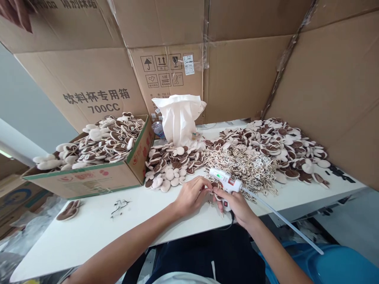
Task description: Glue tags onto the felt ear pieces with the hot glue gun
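Observation:
My right hand (238, 205) is wrapped round the handle of a white glue gun (225, 179), and a long glue stick (284, 217) sticks out of its back. Under the nozzle is a small brown and cream felt piece (217, 186), pinched by the fingers of my left hand (194, 195); my right fingertips touch it too. Just behind the hands lies a heap of thin cream loops (245, 167) with small tags. A pile of brown and cream felt pieces (170, 167) sits to the left of that heap.
An open carton (89, 182) full of felt pieces stands at the left. Another felt pile (284, 146) lies back right. A white tissue pack (179, 118) stands at the back, before tall cardboard (242, 79). One brown felt piece (68, 210) and dark scraps (119, 207) lie front left.

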`<state>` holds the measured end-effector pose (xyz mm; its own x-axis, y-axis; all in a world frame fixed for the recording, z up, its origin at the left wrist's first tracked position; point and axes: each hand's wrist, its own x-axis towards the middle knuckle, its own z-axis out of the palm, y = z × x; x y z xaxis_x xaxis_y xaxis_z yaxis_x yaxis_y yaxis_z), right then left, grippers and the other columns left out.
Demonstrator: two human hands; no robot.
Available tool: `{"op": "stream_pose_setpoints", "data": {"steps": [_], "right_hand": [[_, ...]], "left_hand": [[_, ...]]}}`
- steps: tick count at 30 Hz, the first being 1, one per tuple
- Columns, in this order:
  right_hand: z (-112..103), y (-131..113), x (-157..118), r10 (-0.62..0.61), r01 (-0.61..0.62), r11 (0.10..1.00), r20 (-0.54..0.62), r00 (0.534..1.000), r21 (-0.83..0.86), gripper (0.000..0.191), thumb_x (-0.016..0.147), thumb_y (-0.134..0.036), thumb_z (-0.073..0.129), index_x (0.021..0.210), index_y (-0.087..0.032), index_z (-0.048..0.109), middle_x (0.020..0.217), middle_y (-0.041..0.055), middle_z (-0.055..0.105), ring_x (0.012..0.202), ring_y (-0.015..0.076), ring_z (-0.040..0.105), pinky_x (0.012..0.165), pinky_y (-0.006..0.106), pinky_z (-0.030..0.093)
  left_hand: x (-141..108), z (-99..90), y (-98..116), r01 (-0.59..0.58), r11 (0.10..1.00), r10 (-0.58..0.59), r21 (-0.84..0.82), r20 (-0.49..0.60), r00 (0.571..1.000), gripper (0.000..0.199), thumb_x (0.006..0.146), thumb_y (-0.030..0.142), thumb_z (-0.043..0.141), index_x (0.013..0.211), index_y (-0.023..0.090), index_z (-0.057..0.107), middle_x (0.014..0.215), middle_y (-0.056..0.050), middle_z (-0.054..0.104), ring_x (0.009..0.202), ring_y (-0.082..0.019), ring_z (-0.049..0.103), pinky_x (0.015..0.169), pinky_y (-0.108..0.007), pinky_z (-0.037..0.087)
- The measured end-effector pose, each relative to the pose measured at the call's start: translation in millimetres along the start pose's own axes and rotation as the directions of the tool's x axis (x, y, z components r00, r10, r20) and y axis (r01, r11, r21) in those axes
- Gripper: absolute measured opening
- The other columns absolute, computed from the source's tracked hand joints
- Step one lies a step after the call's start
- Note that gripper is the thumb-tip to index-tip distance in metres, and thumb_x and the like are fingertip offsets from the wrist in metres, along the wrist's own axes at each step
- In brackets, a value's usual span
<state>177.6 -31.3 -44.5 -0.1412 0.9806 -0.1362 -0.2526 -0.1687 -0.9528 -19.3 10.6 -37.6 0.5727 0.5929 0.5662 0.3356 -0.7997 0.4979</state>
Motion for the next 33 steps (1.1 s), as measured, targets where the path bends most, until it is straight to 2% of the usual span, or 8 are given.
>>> {"op": "stream_pose_setpoints", "data": {"steps": [5,19,33], "right_hand": [[0.6,0.4,0.6,-0.012,0.012,1.000,-0.019,1.000,-0.015,0.037,0.082,-0.052,0.082,0.078,-0.019,0.066,0.066,0.0027,0.068,0.045,0.0126,0.053,0.045,0.027,0.042],[1.8,-0.5,0.4,0.009,-0.008,1.000,-0.045,0.999,0.028,0.041,0.077,-0.055,0.085,0.082,-0.019,0.066,0.068,0.0023,0.069,0.045,0.0129,0.053,0.047,0.028,0.043],[0.4,-0.9,0.0,0.045,-0.039,0.994,-0.055,0.997,0.103,0.038,0.077,-0.050,0.087,0.084,-0.019,0.067,0.068,0.0018,0.068,0.047,0.0125,0.054,0.047,0.027,0.043]], "left_hand": [[0.1,0.0,0.2,-0.011,1.000,0.011,-0.010,-0.006,1.000,0.008,0.106,0.018,0.049,0.108,0.020,0.057,0.102,-0.008,0.070,0.092,-0.020,0.066,0.076,-0.030,0.051],[0.3,-1.6,0.6,0.003,0.999,-0.003,-0.032,-0.001,1.000,0.010,0.107,0.020,0.048,0.110,0.020,0.058,0.106,-0.008,0.071,0.097,-0.020,0.068,0.079,-0.031,0.053],[1.9,-2.7,-0.6,0.014,0.997,-0.014,-0.075,-0.002,1.000,0.010,0.108,0.022,0.048,0.107,0.019,0.057,0.109,-0.009,0.072,0.099,-0.020,0.069,0.083,-0.032,0.055]]}}
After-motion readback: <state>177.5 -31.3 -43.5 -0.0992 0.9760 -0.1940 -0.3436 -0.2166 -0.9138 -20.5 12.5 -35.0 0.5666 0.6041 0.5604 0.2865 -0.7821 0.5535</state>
